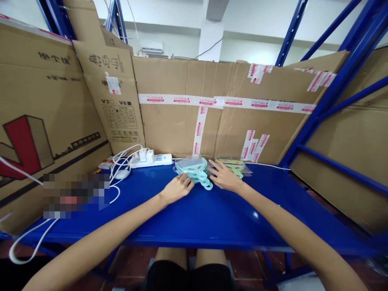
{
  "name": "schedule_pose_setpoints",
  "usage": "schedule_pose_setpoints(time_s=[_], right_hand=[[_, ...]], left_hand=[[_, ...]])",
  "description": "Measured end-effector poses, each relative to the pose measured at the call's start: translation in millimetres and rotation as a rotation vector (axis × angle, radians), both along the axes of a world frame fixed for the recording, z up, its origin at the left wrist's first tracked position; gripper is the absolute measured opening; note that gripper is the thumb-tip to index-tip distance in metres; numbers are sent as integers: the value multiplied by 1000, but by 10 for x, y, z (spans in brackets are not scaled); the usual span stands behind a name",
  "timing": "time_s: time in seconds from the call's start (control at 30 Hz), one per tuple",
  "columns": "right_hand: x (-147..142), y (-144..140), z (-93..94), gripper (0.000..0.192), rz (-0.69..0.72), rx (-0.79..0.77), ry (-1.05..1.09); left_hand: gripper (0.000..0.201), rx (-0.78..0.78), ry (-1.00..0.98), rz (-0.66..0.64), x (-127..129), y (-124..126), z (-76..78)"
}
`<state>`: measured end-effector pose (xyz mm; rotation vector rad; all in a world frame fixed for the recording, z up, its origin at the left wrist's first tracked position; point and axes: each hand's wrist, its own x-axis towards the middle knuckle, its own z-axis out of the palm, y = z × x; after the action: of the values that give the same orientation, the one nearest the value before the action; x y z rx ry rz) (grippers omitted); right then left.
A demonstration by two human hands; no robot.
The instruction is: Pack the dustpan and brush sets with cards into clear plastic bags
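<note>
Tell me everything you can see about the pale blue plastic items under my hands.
The pale blue plastic items look like a small stack of comb-like pieces with handles, wrapped in clear film. They lie flat at the back of the blue table, near the cardboard wall. The left hand touches their near edge; the right hand rests beside them.

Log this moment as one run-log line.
left hand: touching teal combs | right hand: on green combs | surface: blue table | nearby: power strip
</note>
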<state>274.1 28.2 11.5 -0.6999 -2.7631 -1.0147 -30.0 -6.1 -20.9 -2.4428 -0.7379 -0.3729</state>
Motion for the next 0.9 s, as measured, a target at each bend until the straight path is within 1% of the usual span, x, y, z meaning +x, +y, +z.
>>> schedule_pose_setpoints(time_s=[0.07,0.17,0.23,0.27,0.33,0.43,0.5,0.53,0.6,0.67,0.77,0.83,0.9], right_hand=[[-58,-20,-60,12,26,33,11],[-140,15,-154,14,69,92,17],[-183,59,-179,19,88,101,23],[-197,84,-172,21,95,85,32],[-210,127,-118,24,102,14,62],[-216,155,7,22,89,-111,105],[-239,133,51,17,63,-140,106],[-262,110,47,17,47,-137,102],[-333,50,-6,20,16,-111,105],[-425,-13,-88,17,-3,-81,122],[-560,-76,-143,28,-16,-88,127],[-616,-80,-86,27,-32,-130,116],[-632,-51,51,21,-67,-156,124]], left_hand=[[25,57,42,-40,-125,-42,10],[25,140,100,-64,-248,-93,-24],[24,139,96,-53,-301,-92,-36],[23,111,81,-39,-325,-76,-23],[20,13,33,-4,-382,-14,52],[21,-134,-74,32,-485,111,245],[25,-190,-165,43,-547,170,349],[28,-212,-213,47,-573,184,374],[31,-257,-290,43,-614,174,363],[31,-292,-329,23,-649,128,292],[30,-309,-381,-31,-693,59,180],[29,-322,-466,-74,-708,57,162],[29,-347,-581,-100,-708,99,212]])
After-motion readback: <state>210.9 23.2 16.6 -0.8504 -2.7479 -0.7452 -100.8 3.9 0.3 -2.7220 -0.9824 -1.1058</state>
